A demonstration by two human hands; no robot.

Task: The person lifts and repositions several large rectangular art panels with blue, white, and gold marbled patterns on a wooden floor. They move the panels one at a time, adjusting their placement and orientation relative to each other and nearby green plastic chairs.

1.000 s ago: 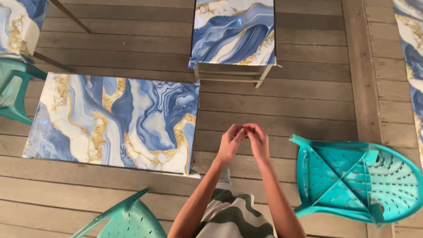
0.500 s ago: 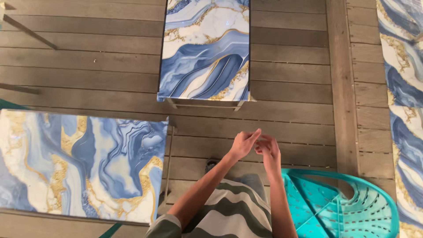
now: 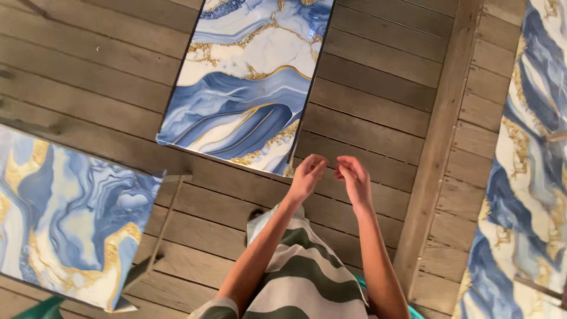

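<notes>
Three marble-patterned tabletops in blue, white and gold surround the person on a grey wooden plank floor [image 3: 378,118]: the middle tabletop [image 3: 248,88] straight ahead, its long axis running away from the person and tilted slightly to the right, a left tabletop [image 3: 65,218] lower down, and a right tabletop [image 3: 525,177] along the frame's edge. A striped green-and-white garment [image 3: 301,277] fills the bottom centre, with both bare forearms rising from it. The near corner of the middle tabletop lies just beyond and a little left of the hands, so the left hand [image 3: 307,177] is the nearer one, its fingertips close beside that corner, though whether they touch it cannot be told. The right hand [image 3: 354,180] sits just beside the left, apart from the tabletop, over bare planks. Both hands are raised with fingers loosely curled and thumbs drawn toward the fingertips, narrow rather than spread; something very small may be pinched between them, but this is too tiny to make out.
</notes>
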